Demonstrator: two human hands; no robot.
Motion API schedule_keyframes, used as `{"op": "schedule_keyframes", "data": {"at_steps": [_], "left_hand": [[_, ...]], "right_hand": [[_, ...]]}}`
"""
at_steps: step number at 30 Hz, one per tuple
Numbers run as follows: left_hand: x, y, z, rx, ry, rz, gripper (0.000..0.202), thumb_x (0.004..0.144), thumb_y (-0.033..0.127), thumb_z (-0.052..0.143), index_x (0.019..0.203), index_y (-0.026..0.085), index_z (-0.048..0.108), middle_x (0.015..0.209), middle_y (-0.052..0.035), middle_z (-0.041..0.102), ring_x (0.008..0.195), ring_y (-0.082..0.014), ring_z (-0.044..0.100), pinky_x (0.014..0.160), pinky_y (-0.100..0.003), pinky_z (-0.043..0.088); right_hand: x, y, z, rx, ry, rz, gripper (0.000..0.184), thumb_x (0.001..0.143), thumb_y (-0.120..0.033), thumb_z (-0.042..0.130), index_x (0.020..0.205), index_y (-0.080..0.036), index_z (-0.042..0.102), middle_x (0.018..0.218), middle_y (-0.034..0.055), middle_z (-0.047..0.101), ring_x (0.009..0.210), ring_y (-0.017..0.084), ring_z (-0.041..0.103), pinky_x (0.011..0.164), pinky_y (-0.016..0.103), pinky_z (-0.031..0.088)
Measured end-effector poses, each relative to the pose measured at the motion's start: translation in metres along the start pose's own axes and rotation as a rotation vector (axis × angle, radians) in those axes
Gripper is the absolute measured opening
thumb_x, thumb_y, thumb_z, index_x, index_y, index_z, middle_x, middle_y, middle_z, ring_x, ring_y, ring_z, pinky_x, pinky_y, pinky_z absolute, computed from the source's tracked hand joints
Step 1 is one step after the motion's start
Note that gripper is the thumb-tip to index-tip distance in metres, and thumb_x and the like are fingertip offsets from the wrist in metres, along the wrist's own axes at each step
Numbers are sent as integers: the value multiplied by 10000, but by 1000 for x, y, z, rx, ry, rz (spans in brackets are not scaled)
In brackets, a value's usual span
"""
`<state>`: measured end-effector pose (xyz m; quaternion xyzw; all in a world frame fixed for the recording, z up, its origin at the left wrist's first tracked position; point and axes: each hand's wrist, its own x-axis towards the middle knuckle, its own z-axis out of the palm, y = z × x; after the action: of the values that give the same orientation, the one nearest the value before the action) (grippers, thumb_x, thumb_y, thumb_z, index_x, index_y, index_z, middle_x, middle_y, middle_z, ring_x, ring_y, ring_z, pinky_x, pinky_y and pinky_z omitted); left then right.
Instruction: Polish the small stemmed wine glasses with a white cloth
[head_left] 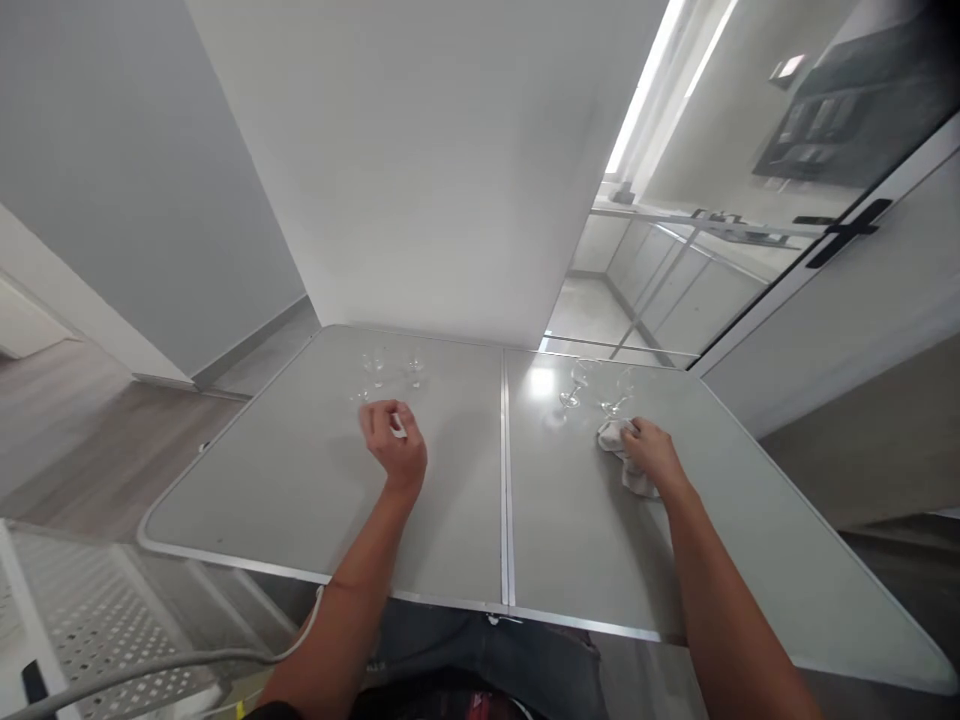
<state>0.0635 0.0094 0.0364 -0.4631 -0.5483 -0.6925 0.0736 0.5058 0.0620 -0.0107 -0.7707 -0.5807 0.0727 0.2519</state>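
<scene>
Your right hand [654, 452] grips a crumpled white cloth [636, 479]; your left hand [394, 440] curls near clear stemmed glasses [415, 372], its hold I can't tell.

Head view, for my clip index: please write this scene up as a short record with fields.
Surface: grey table with a pale seam running front to back
Left-side glasses: clear, faint, hard to count
Right-side glasses: two, clear, stemmed
Left hand: fingers curled, close to the left-side glasses; whether it holds one is unclear
Right hand: holds a white cloth, close to the right-side glasses
Backdrop: pale wall
</scene>
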Motion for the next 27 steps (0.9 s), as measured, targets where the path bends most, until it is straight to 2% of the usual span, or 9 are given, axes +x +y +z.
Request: {"op": "schedule_keyframes", "data": {"at_steps": [2,4,6,9,15,17,20,23,27], "left_hand": [[17,-10,-12,111,162,-89,149,891,250,619,1020,191,575,1083,-93,523,922,-209,506,865,-381,444],[30,-27,-22,236,186,-156,442,789,265,727,1167,177,515,1219,-127,489,1063,-247,504,997,-450,411],[38,-48,-27,322,103,-236,668,689,322,814,1232,159,459,1278,-155,468,1164,-291,494,1068,-506,371],[42,-77,-25,354,-133,-379,778,616,419,867,1209,148,441,1262,-183,507,1213,-345,519,1063,-540,394],[43,-101,-14,258,-234,-416,565,780,384,759,1194,200,422,1106,-132,665,1016,-258,666,937,-443,494],[44,-100,-12,185,-235,-402,481,832,369,711,1194,207,439,1012,-90,694,875,-201,682,863,-373,513],[42,-86,-4,108,-278,-306,478,836,419,720,1207,217,496,922,-44,707,765,-162,667,799,-309,511],[27,-59,12,45,-528,-135,522,793,487,764,1220,254,575,854,-6,714,669,-148,649,714,-267,494],[-9,-30,38,148,-832,182,565,732,578,795,1204,285,695,775,-8,717,585,-148,612,594,-254,409]], "right_hand": [[-12,-4,-7,-38,13,-110,289,866,-339,508,1033,-177,680,983,150,719,920,281,647,807,342,445],[-24,-15,-16,-31,46,-120,355,922,-397,439,1142,-203,639,975,134,709,908,284,637,791,345,435],[-34,-30,-23,8,57,-30,392,945,-448,398,1176,-212,610,913,127,696,849,287,632,747,344,429],[-40,-54,-21,123,18,108,358,916,-478,445,1063,-203,620,856,123,679,818,280,626,720,334,436],[-46,-100,7,976,-341,219,358,769,-471,629,1003,-199,615,914,64,710,837,238,668,692,296,514],[-49,-115,14,1153,-343,206,400,736,-472,681,1023,-198,625,951,57,716,858,224,674,710,284,522],[-53,-135,24,1212,-126,139,455,778,-511,662,1121,-216,612,1051,40,700,929,189,665,767,258,524],[-58,-149,34,1207,47,132,490,846,-574,570,1192,-227,561,976,14,671,836,155,653,727,245,528],[-71,-161,45,1112,113,53,491,891,-634,512,1143,-215,548,799,-13,614,690,152,592,619,239,494]]}}
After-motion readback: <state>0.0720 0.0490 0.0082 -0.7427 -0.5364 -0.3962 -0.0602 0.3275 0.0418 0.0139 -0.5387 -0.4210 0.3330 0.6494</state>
